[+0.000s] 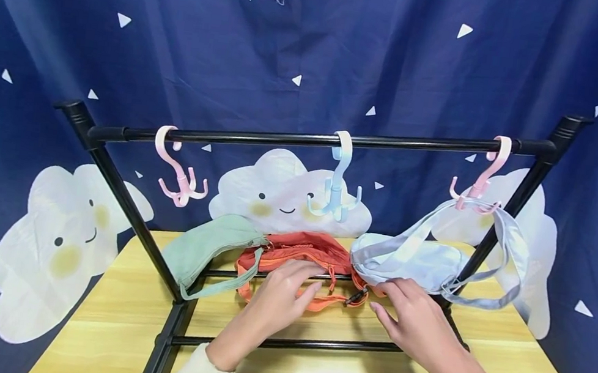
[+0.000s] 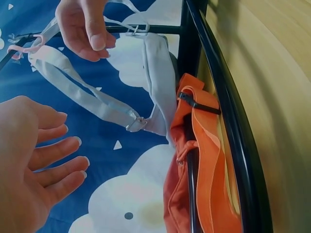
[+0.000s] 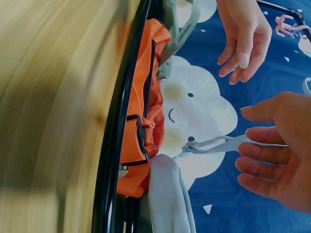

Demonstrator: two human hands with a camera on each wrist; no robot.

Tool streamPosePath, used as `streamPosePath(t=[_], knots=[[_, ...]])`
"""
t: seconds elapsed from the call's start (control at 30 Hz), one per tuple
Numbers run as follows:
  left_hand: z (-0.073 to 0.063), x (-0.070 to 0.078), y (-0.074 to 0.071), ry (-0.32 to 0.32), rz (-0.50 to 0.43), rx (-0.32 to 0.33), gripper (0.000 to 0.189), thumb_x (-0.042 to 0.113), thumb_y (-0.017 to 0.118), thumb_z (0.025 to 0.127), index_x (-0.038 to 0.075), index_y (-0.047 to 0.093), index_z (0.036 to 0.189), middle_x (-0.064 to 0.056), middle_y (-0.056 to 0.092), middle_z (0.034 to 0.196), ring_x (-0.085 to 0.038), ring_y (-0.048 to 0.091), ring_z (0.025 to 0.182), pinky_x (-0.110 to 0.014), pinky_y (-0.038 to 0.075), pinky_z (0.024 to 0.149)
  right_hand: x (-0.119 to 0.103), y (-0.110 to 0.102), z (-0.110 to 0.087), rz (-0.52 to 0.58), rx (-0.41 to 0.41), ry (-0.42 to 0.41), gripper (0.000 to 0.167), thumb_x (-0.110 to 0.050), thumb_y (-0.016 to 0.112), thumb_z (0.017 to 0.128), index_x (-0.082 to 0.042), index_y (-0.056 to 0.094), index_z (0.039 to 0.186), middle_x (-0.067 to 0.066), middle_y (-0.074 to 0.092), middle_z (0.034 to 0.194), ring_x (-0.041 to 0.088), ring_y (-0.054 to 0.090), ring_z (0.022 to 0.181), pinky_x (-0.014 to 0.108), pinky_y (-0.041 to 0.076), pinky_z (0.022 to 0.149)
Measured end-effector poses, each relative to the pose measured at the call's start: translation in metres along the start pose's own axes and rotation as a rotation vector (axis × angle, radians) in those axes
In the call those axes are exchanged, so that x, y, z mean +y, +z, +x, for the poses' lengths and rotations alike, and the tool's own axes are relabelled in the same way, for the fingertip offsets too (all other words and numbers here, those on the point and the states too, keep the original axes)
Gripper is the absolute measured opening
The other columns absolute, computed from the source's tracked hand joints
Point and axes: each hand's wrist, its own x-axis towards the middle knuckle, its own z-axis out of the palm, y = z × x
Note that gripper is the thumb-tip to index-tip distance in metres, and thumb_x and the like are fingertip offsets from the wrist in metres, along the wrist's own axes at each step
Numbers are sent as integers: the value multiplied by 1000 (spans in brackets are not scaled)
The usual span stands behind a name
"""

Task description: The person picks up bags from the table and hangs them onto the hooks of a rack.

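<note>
My left hand (image 1: 281,292) hovers in front of a red-orange waist bag (image 1: 303,250), its fingers relaxed and holding nothing. Further right, my right hand (image 1: 417,317) is in front of a light blue shoulder bag (image 1: 423,263), also with loose fingers and nothing in them. Both wrist views show a gap between the hands and the bags. The blue bag's strap (image 1: 516,245) loops over a pink hook (image 1: 479,185) at the right. A green shoulder bag (image 1: 214,247) lies at the left. The orange bag, with its strap and black buckle (image 1: 355,297), lies between the other two.
A black rack's top bar (image 1: 260,139) carries another pink hook (image 1: 181,173) at the left and a blue hook (image 1: 338,182) in the middle. A lower bar (image 1: 331,345) crosses near the hands. The rack stands on a wooden table (image 1: 101,318) before a blue curtain (image 1: 193,45).
</note>
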Motion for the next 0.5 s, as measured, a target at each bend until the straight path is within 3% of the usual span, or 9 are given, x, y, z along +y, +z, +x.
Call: streamPosePath(t=[0.27, 0.5], knots=[[-9, -4, -8, -34, 25, -7, 23, 21, 71, 98, 12, 75, 119, -4, 76, 119, -21, 72, 114, -36, 60, 98, -2, 9, 3, 20, -54, -28, 28, -26, 85, 83, -13, 72, 104, 1, 74, 102, 21, 71, 95, 41, 60, 79], [-22, -12, -14, -43, 64, 15, 25, 22, 76, 95, 13, 75, 119, -4, 76, 119, -22, 72, 114, -38, 60, 97, -5, 20, 6, 20, -65, -24, 33, -23, 90, 78, -12, 71, 103, 1, 74, 100, 22, 71, 96, 41, 59, 81]])
